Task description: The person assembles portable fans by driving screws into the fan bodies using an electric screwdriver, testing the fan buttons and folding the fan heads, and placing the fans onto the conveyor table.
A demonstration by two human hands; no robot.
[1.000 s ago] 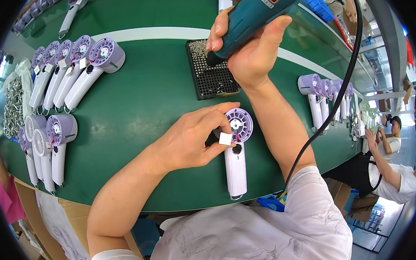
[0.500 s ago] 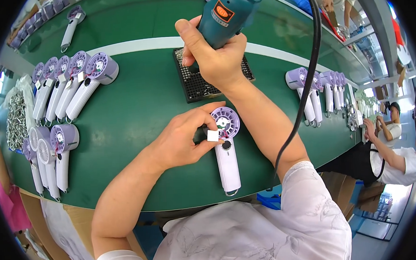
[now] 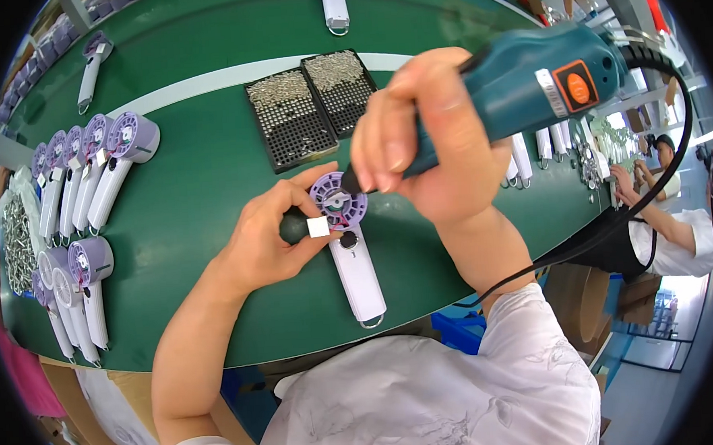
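A handheld fan (image 3: 358,279) with a white handle and an open purple head lies on the green table in front of me, its handle toward me. My left hand (image 3: 262,231) grips the left side of the fan head, fingers curled around it. A small white square piece (image 3: 318,226) shows beside my thumb, near red wires. Closed around a teal electric screwdriver (image 3: 519,93), my right hand (image 3: 441,141) holds it tilted, with its dark tip at the upper right of the fan head. Whether the tip touches a screw is too small to tell.
Two black grid trays (image 3: 305,162) of small screws stand beyond the fan. Rows of similar fans (image 3: 113,187) lie at left, beside a bag of metal parts (image 3: 24,240). The screwdriver's black cord (image 3: 614,217) loops over my right forearm. Another person (image 3: 672,238) works at far right.
My right hand has brought the screwdriver from above the screw tray down toward the fan head, tilting it. My head view has shifted; the left hand still holds the fan, now lying more slanted.
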